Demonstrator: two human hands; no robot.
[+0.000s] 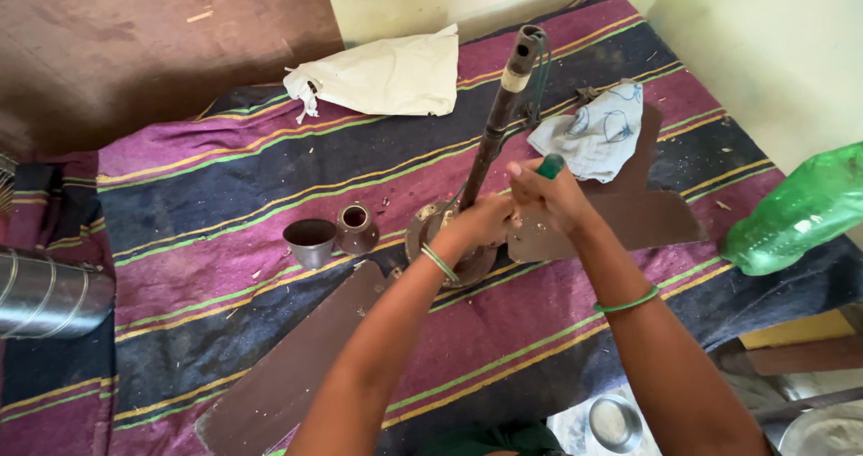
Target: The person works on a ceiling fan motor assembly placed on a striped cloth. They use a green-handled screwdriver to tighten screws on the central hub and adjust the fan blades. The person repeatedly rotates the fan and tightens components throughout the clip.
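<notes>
Fan (pixel 449 240) looks heavy and stiff; I judge its rod (pixel 494 123) the best grip. My left hand (pixel 481 222) holds the hub, my right hand (pixel 548 195) closes on a green-handled tool (pixel 550 165).

Brown ceiling fan (pixel 449 240) flat on striped blanket, rod upright-tilted; green-handled screwdriver (pixel 550 165) upright above hub.

Two bare forearms reach in from the bottom of the view, with no sleeves showing. The left hand (pixel 481 222) has a thin green bangle (pixel 440 263) around its wrist, doubled or with a pale stripe. The right hand (pixel 553 200) wears a single thin green bangle (pixel 627 304) further up the forearm. Dark green cloth (pixel 490 438) shows between the elbows.
</notes>
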